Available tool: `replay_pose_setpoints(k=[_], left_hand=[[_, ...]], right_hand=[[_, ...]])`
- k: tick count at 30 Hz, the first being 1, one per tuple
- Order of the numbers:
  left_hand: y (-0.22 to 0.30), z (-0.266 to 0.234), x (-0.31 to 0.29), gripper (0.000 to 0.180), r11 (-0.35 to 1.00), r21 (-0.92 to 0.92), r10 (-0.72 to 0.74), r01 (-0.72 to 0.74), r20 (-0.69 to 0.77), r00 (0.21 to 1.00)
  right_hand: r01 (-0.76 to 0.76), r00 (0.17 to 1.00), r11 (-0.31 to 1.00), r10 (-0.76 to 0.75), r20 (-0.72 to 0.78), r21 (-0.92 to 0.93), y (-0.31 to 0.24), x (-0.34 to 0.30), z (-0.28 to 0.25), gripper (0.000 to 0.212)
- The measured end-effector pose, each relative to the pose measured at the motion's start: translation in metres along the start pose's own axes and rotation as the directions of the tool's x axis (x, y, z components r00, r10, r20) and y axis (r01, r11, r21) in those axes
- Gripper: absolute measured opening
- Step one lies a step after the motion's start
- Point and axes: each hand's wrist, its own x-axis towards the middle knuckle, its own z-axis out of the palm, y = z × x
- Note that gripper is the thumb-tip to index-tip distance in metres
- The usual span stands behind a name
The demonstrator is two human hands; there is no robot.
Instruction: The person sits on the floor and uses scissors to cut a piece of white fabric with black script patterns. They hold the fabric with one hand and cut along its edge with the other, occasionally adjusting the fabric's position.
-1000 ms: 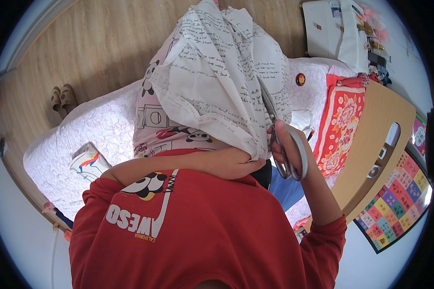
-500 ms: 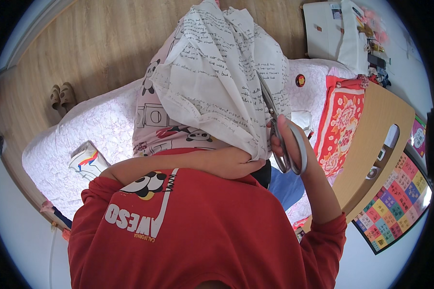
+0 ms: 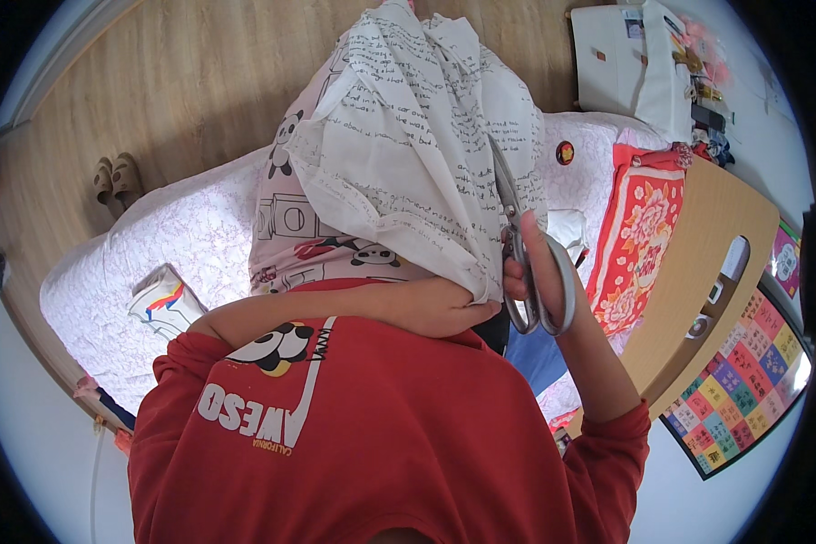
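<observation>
White cloth [image 3: 381, 172] covered in black handwriting-style print lies draped over my lap, its folds running away from me. My left hand [image 3: 467, 311] reaches across my front, with its fingers closed on the cloth's near corner. Large grey metal scissors [image 3: 506, 195] are in my right hand [image 3: 539, 258], which has its fingers at the handle loops. The blades point away from me along the right part of the cloth. How far they lie under or over the fabric is hard to tell. Panda-patterned pink fabric [image 3: 286, 227] shows beneath the cloth on the left.
I am on a bed with a pale patterned cover [image 3: 199, 218]. To the right are a red floral pillow [image 3: 639, 236] and a wooden headboard [image 3: 712, 236]. A white bag-like item [image 3: 168, 299] lies at left. Slippers [image 3: 118, 181] rest on the wooden floor; a white box [image 3: 607, 59] stands far right.
The scissors have shifted slightly: their handle loops, with my right hand, moved a little left and toward me. My left hand and the cloth look nearly the same.
</observation>
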Motion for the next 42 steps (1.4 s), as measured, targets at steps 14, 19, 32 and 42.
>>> replay_pose_setpoints(k=[14, 19, 32, 42], left_hand=[[0.001, -0.006, -0.008, 0.038, 0.926, -0.037, -0.377, 0.376, 0.002, 0.926], [0.01, -0.012, -0.031, 0.04, 0.565, 0.815, -0.047, 0.129, -0.124, 0.991], [0.039, -0.14, -0.064, 0.016, 0.358, 0.922, 0.085, 0.15, -0.192, 0.978], [0.093, -0.123, -0.097, 0.01, 0.192, 0.819, -0.485, 0.54, -0.4, 0.778]], right_hand=[[0.079, 0.978, 0.879, 0.023, 0.207, -0.471, 0.01, -0.02, -0.032, 0.042], [0.125, 0.841, 0.494, -0.513, -0.173, -0.86, 0.03, -0.029, -0.04, 0.04], [0.41, 0.592, 0.671, -0.711, -0.38, -0.618, 0.05, 0.074, -0.092, 0.044], [0.285, 0.625, 0.61, -0.703, -0.339, -0.739, 0.056, 0.071, -0.12, 0.048]])
